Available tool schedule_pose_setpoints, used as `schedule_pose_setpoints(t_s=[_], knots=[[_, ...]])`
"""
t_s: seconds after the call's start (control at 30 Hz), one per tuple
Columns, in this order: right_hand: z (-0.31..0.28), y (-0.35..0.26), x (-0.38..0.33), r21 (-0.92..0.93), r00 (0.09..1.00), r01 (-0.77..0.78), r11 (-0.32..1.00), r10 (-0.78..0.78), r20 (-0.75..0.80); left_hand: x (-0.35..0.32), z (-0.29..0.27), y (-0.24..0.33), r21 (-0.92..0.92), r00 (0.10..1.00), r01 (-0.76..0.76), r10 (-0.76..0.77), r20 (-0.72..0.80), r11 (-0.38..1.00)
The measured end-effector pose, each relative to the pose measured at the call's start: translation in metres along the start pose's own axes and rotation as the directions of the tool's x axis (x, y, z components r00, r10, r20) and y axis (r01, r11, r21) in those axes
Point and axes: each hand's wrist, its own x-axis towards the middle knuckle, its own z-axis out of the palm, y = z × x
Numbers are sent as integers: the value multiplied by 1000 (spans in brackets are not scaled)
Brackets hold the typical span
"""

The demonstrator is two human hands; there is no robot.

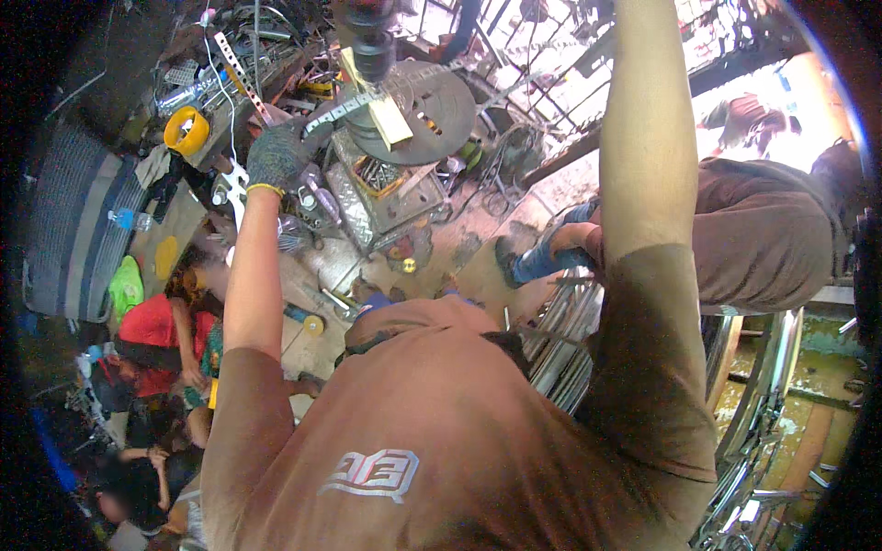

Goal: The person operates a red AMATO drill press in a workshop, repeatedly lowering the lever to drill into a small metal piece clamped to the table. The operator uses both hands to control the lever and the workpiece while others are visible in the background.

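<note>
My left hand (276,154), in a grey glove with a yellow cuff, is closed on the end of a long perforated metal strip (367,99). The strip lies across the round table (448,115) of a drill press. The dark drill chuck (372,46) hangs just above the strip, beside a pale wooden block (390,118). My right arm (648,138) reaches straight up and leaves the picture at the top edge, so my right hand is hidden.
A crouching person in a brown shirt and jeans (763,230) is close on the right. Other people sit low at the left, one in red (152,326). A yellow tape roll (186,130), a tray of metal parts (381,184) and shiny rims (763,413) crowd the floor.
</note>
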Motion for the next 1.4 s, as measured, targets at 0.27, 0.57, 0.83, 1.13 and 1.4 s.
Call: schedule_pose_setpoints(t_s=[0.27,0.57,0.83,1.13,1.4], knots=[[-14,-8,10,-91,994,-108,990,104,-42,-2,7,-10,-68,991,-120,116,-67,990],[-38,-15,9,96,992,-127,987,124,30,4,3,-24,30,939,-272,272,-209,962],[-40,-17,6,-51,992,-129,990,129,-6,-1,8,-21,-95,946,-276,252,-205,956],[-4,-6,-25,32,989,-62,998,66,-135,-20,-27,13,-219,992,-42,15,-125,975],[-25,6,-19,143,987,-89,986,68,149,-7,-6,21,27,994,92,-90,-69,995]])
